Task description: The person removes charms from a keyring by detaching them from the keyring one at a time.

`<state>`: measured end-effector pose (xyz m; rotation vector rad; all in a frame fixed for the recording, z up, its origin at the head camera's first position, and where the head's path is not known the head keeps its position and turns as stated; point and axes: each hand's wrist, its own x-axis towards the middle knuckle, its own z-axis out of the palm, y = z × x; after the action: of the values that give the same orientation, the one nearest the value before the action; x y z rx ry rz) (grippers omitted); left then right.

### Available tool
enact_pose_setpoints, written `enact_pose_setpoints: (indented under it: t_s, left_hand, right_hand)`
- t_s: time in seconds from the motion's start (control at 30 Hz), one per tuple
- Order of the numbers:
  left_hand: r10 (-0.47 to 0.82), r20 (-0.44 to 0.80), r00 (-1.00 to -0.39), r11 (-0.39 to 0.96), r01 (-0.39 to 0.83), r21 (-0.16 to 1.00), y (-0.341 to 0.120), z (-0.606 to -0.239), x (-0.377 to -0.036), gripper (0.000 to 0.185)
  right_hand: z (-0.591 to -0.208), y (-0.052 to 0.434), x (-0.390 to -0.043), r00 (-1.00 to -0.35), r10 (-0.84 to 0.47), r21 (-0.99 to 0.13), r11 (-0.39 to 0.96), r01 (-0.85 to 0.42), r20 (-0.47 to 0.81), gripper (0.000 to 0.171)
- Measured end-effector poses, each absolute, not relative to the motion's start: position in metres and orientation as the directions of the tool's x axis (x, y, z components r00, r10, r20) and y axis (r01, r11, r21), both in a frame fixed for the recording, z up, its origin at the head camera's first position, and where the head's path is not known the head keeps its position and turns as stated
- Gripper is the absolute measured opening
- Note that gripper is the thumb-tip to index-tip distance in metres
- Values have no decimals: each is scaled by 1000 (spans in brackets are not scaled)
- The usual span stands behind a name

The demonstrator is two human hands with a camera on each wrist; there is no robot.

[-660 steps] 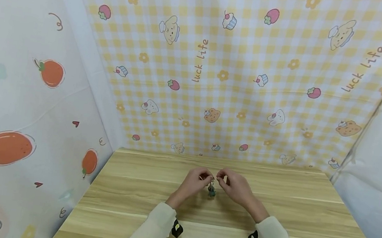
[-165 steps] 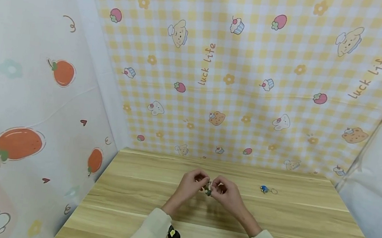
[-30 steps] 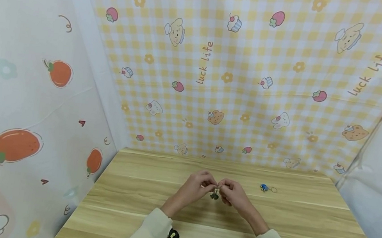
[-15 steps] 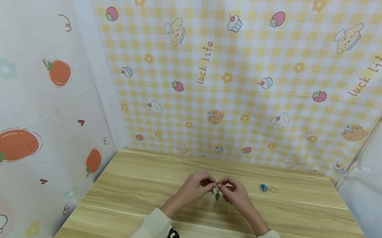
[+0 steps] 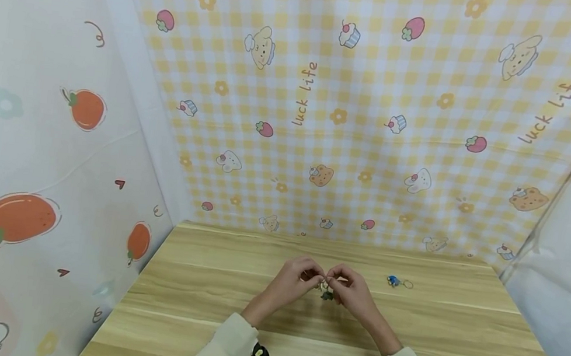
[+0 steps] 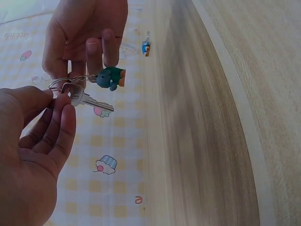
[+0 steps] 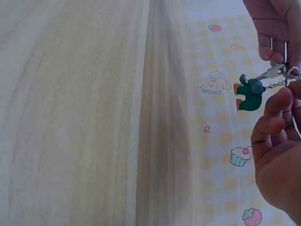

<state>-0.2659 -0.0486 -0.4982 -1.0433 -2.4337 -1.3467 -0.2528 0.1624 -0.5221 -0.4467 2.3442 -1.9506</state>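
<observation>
My left hand (image 5: 292, 281) and right hand (image 5: 354, 294) meet above the middle of the wooden table, fingertips nearly touching. Between them is a split key ring (image 6: 55, 84). A silver key (image 6: 89, 100) is at the ring, and my left thumb and fingers pinch at its head. My right thumb and finger pinch the ring's other side, partly hidden by the fingers. From the ring, a short chain (image 7: 275, 85) carries a small animal charm (image 7: 250, 94) with a grey-blue head, green body and orange feet. Whether the key is fully threaded on the ring cannot be told.
A blue charm (image 5: 393, 281) with its own chain and ring (image 5: 408, 284) lies on the wooden table (image 5: 457, 338), to the right of my hands. Patterned cloth (image 5: 336, 148) stands behind the table, and more cloth (image 5: 56, 146) hangs on the left.
Since the oldest frame, the blue charm with its ring has appeared on the table at right. In the last second my hands stay together while the green charm swings and turns slightly.
</observation>
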Motion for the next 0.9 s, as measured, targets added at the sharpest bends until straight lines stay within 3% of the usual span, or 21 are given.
enact_pose_setpoints:
  t_s: [0.47, 0.7, 0.9]
  left_hand:
    - [495, 430, -755, 354, 627, 694, -49, -497, -265, 8]
    - [483, 416, -770, 360, 608, 707, -49, -497, -265, 9]
    - [479, 410, -776, 360, 600, 715, -48, -497, -265, 10]
  right_hand:
    - [-525, 165, -255, -970, -226, -973, 186, -138, 94, 15]
    - [-522, 169, -252, -962, -224, -959, 200, -199, 153, 20]
    - [-522, 168, -251, -928, -257, -913, 238, -332, 270, 12]
